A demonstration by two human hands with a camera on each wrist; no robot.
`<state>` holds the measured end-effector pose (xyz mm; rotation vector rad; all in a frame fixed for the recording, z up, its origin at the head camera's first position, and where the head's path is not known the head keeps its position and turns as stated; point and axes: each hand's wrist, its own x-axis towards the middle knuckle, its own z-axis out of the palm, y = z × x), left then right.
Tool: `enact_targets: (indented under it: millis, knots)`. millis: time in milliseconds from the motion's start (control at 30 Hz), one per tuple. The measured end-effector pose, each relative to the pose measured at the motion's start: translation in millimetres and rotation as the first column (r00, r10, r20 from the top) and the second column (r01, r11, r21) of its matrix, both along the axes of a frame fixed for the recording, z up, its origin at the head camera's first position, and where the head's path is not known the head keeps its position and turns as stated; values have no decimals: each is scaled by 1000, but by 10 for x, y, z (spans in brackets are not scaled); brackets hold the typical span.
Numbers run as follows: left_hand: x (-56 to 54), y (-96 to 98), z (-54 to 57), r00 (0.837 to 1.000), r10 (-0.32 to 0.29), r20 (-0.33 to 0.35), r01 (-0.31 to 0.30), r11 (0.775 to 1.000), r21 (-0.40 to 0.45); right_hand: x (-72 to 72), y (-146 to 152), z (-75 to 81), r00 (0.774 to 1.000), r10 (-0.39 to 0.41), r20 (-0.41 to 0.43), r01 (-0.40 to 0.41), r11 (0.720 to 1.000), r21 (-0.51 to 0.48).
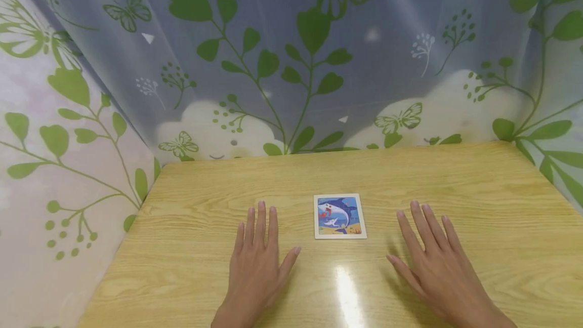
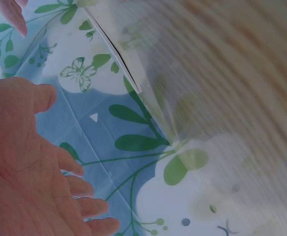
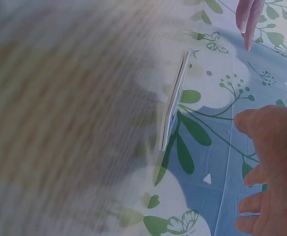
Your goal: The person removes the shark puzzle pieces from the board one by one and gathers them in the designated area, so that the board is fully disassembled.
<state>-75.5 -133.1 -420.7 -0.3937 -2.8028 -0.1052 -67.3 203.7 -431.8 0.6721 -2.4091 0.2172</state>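
Note:
A small square picture puzzle point(image 1: 339, 216) with a white border lies flat on the wooden table, between the two hands. It shows a blue shark-like animal in a sea scene. To its left is my left hand point(image 1: 256, 262), palm down with straight fingers and the thumb out to the side. My right hand point(image 1: 439, 262) is on the other side, fingers extended, casting a shadow on the wood. Neither hand touches the puzzle. From the right wrist, the puzzle point(image 3: 174, 103) appears nearly edge-on, with the right palm point(image 3: 278, 172) at the side.
The wooden table point(image 1: 205, 186) has a bright light reflection near its front. Behind it hangs a blue-grey curtain point(image 1: 273, 29) printed with green leaves and butterflies. Similar pale printed cloth point(image 1: 27, 176) runs along the left side.

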Motion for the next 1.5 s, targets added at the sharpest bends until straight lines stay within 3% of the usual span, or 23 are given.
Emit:
enact_targets:
  millis: [367, 600, 867, 1167, 1367, 1500]
  knots:
    - [-11, -4, -6, 1000, -10, 9, 10, 1000, -6, -8, -15, -4, 1000, 10, -5, -10, 1000, -10]
    - [-1, 26, 2, 994, -23, 106, 22, 1000, 14, 0, -23, -11, 1000, 5, 12, -5, 1000, -15]
    - [7, 98, 40, 963, -83, 257, 66, 995, 73, 27, -23, -35, 997, 1, 71, 1, 1000, -27]
    - [-61, 174, 17, 936, -163, 312, 136, 985, 106, 41, -44, -53, 985, 27, 173, -20, 999, -38]
    - [-173, 193, 44, 922, -196, 333, 158, 978, 138, 0, -71, -41, 954, 32, 299, -15, 998, -61]
    - [-304, 203, 59, 911, -201, 361, 156, 976, 150, -53, -87, -47, 941, 53, 334, -26, 996, -83]
